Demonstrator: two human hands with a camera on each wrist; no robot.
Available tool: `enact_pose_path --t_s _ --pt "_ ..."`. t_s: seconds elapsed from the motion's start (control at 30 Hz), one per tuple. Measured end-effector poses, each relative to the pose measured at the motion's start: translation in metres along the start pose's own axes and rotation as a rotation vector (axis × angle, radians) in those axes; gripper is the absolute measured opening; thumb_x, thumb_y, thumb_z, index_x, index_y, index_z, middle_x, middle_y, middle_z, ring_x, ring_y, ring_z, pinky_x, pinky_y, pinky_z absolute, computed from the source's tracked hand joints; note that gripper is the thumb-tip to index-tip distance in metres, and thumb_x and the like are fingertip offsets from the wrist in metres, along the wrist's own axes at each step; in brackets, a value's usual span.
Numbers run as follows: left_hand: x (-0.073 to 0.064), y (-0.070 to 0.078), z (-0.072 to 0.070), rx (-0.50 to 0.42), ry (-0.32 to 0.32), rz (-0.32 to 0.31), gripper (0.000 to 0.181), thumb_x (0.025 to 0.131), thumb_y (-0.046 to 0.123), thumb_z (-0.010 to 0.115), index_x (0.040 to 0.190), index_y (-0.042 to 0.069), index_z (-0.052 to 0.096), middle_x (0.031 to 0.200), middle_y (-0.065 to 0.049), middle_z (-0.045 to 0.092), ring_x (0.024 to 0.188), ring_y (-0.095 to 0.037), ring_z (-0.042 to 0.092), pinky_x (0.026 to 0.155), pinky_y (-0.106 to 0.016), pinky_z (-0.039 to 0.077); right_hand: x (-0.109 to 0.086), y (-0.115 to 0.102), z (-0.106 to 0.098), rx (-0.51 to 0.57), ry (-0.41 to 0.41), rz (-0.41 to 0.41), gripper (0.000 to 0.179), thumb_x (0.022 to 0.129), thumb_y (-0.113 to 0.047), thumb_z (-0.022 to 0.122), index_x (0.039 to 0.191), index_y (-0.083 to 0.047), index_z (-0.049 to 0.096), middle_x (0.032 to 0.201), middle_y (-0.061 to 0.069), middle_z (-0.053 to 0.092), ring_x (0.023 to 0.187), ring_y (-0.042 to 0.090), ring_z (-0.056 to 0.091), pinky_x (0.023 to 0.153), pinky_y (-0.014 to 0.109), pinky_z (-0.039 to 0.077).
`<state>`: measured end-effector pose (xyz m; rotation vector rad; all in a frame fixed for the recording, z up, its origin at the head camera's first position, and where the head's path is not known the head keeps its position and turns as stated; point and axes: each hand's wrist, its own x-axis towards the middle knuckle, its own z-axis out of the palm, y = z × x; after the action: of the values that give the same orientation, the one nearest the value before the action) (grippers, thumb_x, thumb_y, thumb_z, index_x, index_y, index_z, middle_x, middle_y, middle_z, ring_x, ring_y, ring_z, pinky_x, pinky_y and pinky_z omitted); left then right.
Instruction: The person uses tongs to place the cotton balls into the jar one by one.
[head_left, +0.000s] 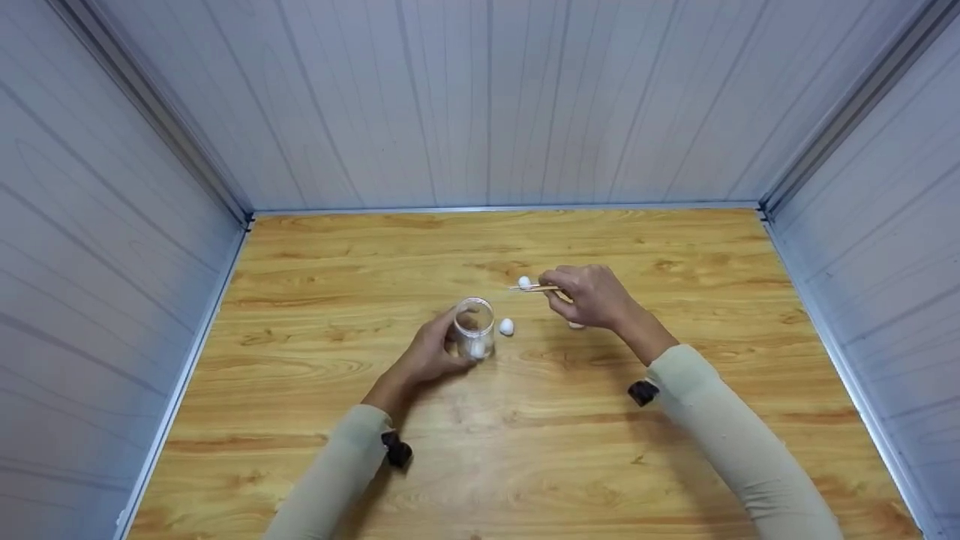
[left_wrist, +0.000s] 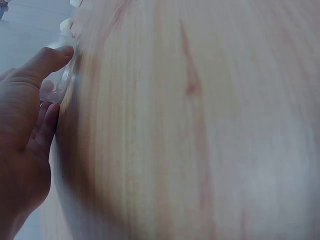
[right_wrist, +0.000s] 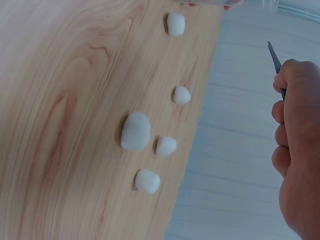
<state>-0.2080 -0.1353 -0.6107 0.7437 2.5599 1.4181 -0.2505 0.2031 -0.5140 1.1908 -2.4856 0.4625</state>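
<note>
My left hand (head_left: 431, 349) grips a clear jar (head_left: 474, 319) from its left side, thumb and fingers around the wall. Something white like a cotton ball (head_left: 478, 348) shows low inside it. In the left wrist view the thumb lies along the jar (left_wrist: 62, 82). My right hand (head_left: 589, 295) pinches a pair of tweezers (head_left: 541, 288) pointing left toward the jar. A white cotton ball (head_left: 524, 282) overlaps the tweezers in the head view, but the right wrist view shows no ball at the tips of the tweezers (right_wrist: 275, 60). Another cotton ball (head_left: 506, 327) lies just right of the jar.
Several cotton balls lie on the wooden table (head_left: 337, 262); the right wrist view shows a larger one (right_wrist: 136, 131) among smaller ones (right_wrist: 147, 181). One cotton ball (head_left: 576, 325) is partly hidden below my right hand. Pale panel walls (head_left: 487, 105) enclose the table's back and sides.
</note>
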Motion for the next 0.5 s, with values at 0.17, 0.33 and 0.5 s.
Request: enact_pose_path --t_s 0.17,0.33,0.5 --pt "0.000 0.000 0.000 0.009 0.005 0.007 0.088 0.083 0.008 0.096 0.160 0.013 0.054 0.137 -0.015 0.074 0.109 -0.022 0.065 0.093 -0.029 0.052 -0.004 0.003 0.001 -0.013 0.007 0.002 0.010 0.101 -0.010 0.076 0.111 -0.009 0.077 0.089 0.009 0.080 0.057 0.021 0.062 0.051 0.041 0.052" --pt "0.001 -0.001 0.001 0.003 0.000 -0.012 0.089 0.082 0.008 0.097 0.160 0.014 0.054 0.137 -0.014 0.074 0.112 -0.022 0.065 0.096 -0.030 0.052 -0.007 0.003 0.005 -0.013 0.004 0.000 0.012 0.100 -0.011 0.077 0.112 -0.010 0.077 0.088 0.009 0.080 0.057 0.020 0.062 0.051 0.042 0.052" --pt "0.002 0.001 0.001 0.007 -0.002 -0.029 0.089 0.082 0.009 0.097 0.160 0.013 0.055 0.137 -0.014 0.074 0.115 -0.025 0.066 0.098 -0.033 0.054 -0.009 0.002 0.011 -0.003 -0.028 0.006 0.012 0.100 -0.013 0.077 0.111 -0.009 0.076 0.089 0.008 0.081 0.059 0.020 0.064 0.054 0.042 0.054"
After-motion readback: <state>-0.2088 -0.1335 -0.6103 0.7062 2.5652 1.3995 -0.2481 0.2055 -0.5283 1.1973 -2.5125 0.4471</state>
